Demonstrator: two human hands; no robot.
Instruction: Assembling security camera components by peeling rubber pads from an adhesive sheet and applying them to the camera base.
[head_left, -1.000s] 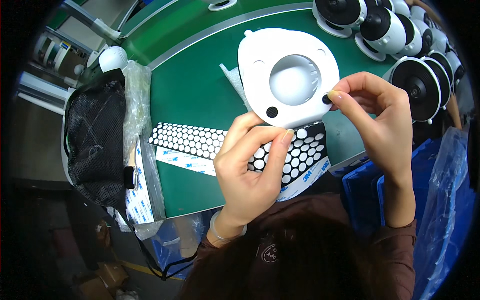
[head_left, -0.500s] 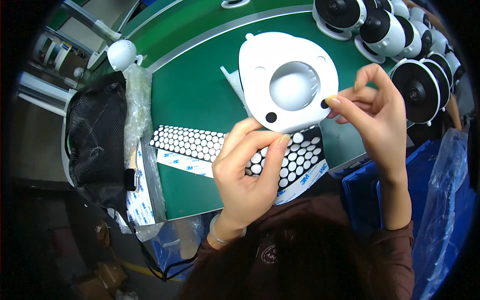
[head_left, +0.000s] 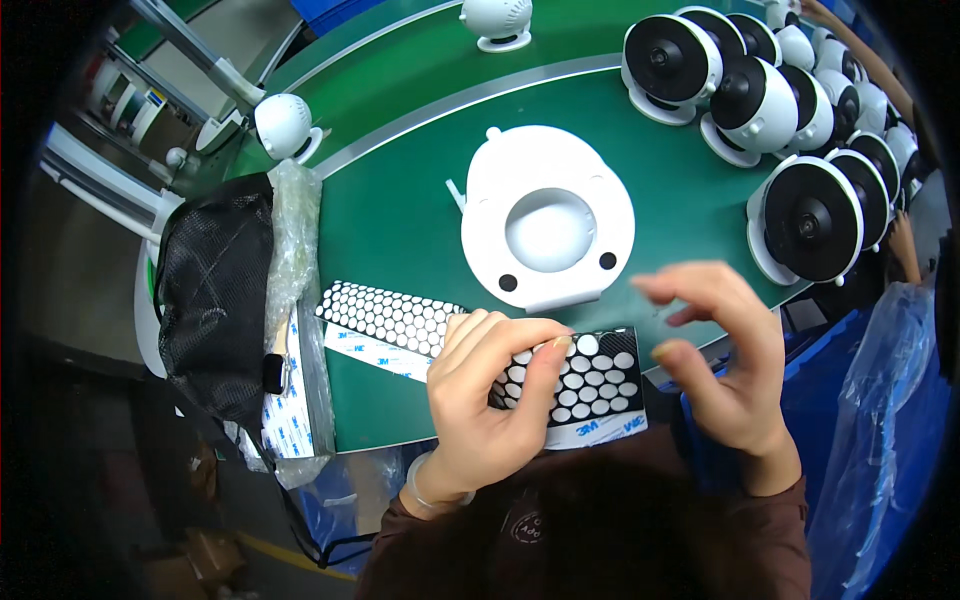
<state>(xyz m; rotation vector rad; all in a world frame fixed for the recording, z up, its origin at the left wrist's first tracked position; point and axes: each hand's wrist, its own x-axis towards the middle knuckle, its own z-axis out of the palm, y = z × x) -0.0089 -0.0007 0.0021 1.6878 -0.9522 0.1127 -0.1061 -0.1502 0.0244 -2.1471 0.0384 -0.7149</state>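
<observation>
Two round black pads (head_left: 508,283) sat on white base with round recess (head_left: 540,165), lying on green tabletop (head_left: 390,230). Just nearside of base, left hand (head_left: 495,375) pinched black sheet of white dots (head_left: 595,380) between thumb and fingers. Right hand (head_left: 722,360) hung nearside and right of base, thumb and forefinger spread, nothing clearly visible between. White devices with black, lens-centred faces (head_left: 808,222) stood right of base. Holding sheet taut, lifting each dot by rim, probably gave neatest result.

- Table (head_left: 385,225): smooth green top.
- Grey strip (head_left: 425,112): set between the table and a green surface (head_left: 400,65) beyond.
- Metal frame (head_left: 200,52): pale bars slanting at upper left.
- Floor (head_left: 120,410): dark, lower left, marked by a yellow line (head_left: 290,553).
</observation>
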